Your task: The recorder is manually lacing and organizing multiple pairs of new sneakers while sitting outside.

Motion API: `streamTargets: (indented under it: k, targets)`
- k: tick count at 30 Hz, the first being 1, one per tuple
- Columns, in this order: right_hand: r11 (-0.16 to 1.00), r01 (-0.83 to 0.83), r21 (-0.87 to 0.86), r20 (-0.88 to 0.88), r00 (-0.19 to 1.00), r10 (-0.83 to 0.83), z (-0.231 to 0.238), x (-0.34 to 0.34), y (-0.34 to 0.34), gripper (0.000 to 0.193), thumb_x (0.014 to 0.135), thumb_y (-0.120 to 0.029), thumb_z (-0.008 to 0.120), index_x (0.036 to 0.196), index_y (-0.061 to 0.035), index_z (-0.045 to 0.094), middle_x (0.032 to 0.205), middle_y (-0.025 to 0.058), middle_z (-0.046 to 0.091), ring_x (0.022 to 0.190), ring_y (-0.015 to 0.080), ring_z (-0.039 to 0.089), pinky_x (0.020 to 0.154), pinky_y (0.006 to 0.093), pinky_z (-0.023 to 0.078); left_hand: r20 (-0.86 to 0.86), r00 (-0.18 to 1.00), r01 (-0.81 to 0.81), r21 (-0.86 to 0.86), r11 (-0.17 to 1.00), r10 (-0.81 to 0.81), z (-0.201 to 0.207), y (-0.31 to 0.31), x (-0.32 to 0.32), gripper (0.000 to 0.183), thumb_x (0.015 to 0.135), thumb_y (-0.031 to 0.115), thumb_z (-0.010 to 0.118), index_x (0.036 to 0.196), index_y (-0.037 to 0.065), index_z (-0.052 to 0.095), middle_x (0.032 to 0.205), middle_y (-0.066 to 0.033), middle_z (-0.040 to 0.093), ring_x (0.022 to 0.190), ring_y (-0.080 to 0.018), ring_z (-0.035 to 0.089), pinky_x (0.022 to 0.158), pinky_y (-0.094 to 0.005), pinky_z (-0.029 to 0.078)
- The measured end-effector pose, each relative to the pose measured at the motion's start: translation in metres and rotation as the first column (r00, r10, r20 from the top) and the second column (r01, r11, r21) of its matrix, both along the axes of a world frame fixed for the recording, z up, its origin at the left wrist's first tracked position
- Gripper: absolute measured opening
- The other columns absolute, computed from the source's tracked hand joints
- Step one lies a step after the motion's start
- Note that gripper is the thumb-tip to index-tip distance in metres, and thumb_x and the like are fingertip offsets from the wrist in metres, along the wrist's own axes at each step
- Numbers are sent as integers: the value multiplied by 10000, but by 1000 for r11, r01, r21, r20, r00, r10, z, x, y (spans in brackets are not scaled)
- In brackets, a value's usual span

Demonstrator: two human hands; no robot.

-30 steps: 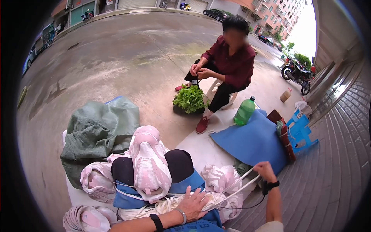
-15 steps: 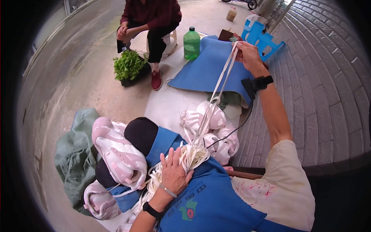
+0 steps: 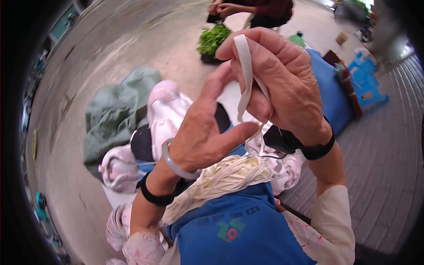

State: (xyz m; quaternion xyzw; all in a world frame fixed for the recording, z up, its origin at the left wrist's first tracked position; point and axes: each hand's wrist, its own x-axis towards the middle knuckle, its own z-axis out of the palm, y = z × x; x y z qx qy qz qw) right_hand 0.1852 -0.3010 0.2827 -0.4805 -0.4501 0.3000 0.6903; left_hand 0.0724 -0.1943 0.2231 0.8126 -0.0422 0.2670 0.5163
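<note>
My right hand [image 3: 282, 81] is raised close to the view, its thumb and fingers pinching a flat white shoelace [image 3: 244, 57] that loops down between the hands. Just beside it is my left hand [image 3: 205, 126], thumb and index finger spread apart; some of its fingers are hidden. Across my blue apron [image 3: 207, 240] lies a thick bundle of cream-white shoelaces [image 3: 225, 174]. Beyond my left forearm rests a pink-and-white sneaker [image 3: 164, 112] against a black-and-blue padded thing [image 3: 141, 143]. A second sneaker [image 3: 119, 168] sits left of it. More pale shoes [image 3: 289, 170] are partly hidden behind my right wrist.
A dark green sack [image 3: 112, 117] slumps at the left. Further off sit a person in dark red [image 3: 269, 9], a leafy green plant [image 3: 214, 40] and a green bottle [image 3: 297, 39]. At the right are a blue sheet [image 3: 331, 90] and a blue plastic stool [image 3: 366, 81].
My right hand has come back from its far reach with the shoelace, close to the view. My left hand has lifted off the lace bundle toward it. The view has turned left.
</note>
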Motion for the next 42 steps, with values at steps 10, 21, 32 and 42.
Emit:
streamTargets:
  k: [10,21,32,42]
  targets:
    - [871,-442,-213,-179,894,410,-94,-42,59,622,866,-272,692,1352,14,429,1084,75,576,1038,160,545,917,294,450,29,999,11,-862,506,26,-1,62,-74,428,1034,366,368,974,-4,576,573,45,339,470,-69,362,513,-227,431]
    - [752,98,-652,496,806,324,-119,62,-1,243,932,-194,569,873,6,693,668,56,602,602,107,503,561,257,413,34,710,-240,-927,288,703,-41,157,-203,283,1035,249,393,996,20,555,574,51,266,446,-42,212,389,-218,213]
    - [684,264,-680,686,558,467,-125,-67,70,669,867,-417,597,1252,87,383,756,287,633,721,411,658,624,469,519,-281,660,-727,-3,687,697,-106,99,-158,281,958,324,557,992,46,522,671,-15,512,559,-184,511,552,-347,432]
    - [761,166,-628,642,663,385,-187,-65,52,637,881,-218,536,1352,111,263,789,295,619,681,460,623,635,521,504,-416,618,-652,205,730,668,-134,45,-122,468,864,294,673,1140,-10,450,890,-256,635,816,-421,643,692,-432,507]
